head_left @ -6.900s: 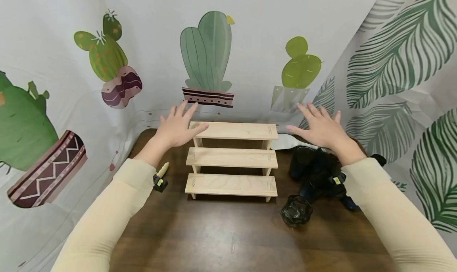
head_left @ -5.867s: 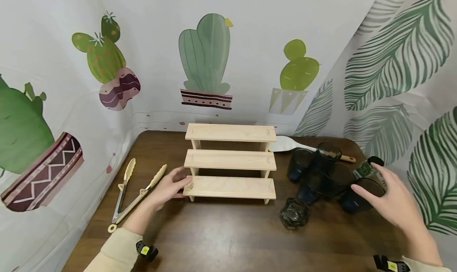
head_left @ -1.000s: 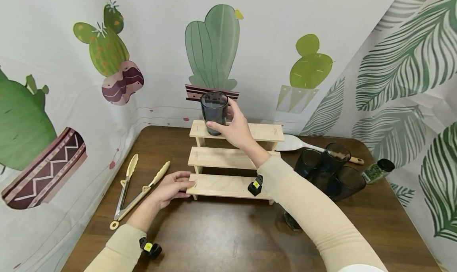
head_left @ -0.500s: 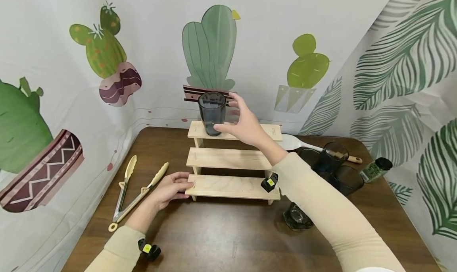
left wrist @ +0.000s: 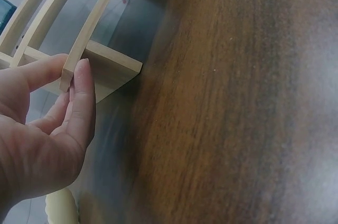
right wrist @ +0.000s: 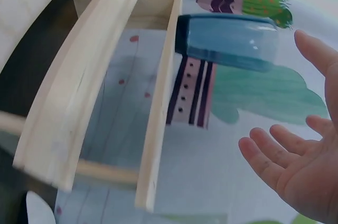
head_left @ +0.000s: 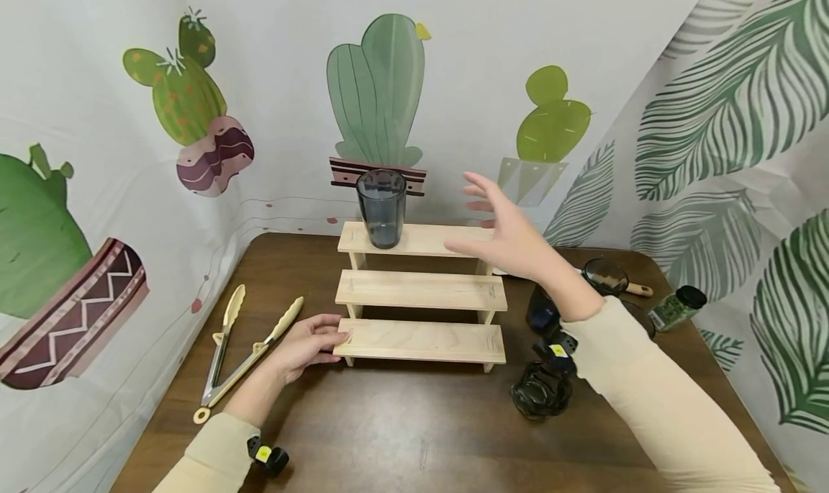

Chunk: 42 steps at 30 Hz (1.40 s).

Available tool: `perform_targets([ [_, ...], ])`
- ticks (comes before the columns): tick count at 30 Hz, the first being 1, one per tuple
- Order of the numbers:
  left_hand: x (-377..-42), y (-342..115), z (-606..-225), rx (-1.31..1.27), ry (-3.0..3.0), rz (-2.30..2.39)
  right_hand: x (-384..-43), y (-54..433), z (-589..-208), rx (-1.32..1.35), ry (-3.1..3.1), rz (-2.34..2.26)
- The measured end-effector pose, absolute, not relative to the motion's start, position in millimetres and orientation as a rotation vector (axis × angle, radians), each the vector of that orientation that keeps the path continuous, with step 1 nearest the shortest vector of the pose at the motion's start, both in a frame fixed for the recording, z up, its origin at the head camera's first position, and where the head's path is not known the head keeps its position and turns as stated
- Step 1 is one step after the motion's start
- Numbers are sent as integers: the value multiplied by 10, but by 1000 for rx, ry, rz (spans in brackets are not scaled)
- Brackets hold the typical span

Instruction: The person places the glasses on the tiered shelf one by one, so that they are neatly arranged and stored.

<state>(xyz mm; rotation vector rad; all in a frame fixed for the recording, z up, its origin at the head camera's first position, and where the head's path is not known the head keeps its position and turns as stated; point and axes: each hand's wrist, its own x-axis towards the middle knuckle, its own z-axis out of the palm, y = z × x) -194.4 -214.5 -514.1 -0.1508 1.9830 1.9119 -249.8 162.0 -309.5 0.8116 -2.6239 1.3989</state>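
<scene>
A three-tier wooden shelf (head_left: 421, 291) stands on the brown table. On the left part of its top tier sits a dark blue-grey drinking glass (head_left: 382, 209), upright. My left hand (head_left: 311, 349) pinches the left end of the bottom tier; the left wrist view shows thumb above the board and fingers (left wrist: 82, 102) beneath. My right hand (head_left: 508, 237) is in the air over the right end of the top tier, fingers spread and relaxed, holding nothing. In the right wrist view the glass (right wrist: 229, 42) stands apart from that hand (right wrist: 301, 160).
Several dark glasses (head_left: 605, 276) stand to the right, partly behind my right forearm. In front of them is a dark textured glass (head_left: 540, 392). A spice jar (head_left: 676, 308) with green contents lies at far right. Yellow-tipped tongs (head_left: 223, 367) lie spread at left.
My right hand placed the glass on the top tier, let go and moved away to the right. Earlier my left hand took hold of the bottom tier; it still grips there.
</scene>
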Motion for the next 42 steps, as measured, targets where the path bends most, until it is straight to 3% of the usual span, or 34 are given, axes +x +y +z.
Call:
perform_targets([
  [20,-1933,-2157,-5127,-135,1968,1931,-1655,3059,-3449,437,-2477,1223],
  [31,-1936,-2152,-5174,-126,1974,1938,-1421,3798,-4107,101,-2612,1155],
  [42,-1936,-2155,-5172,-133,1977,1934,-1305,4060,-4689,96,-2683,1302],
])
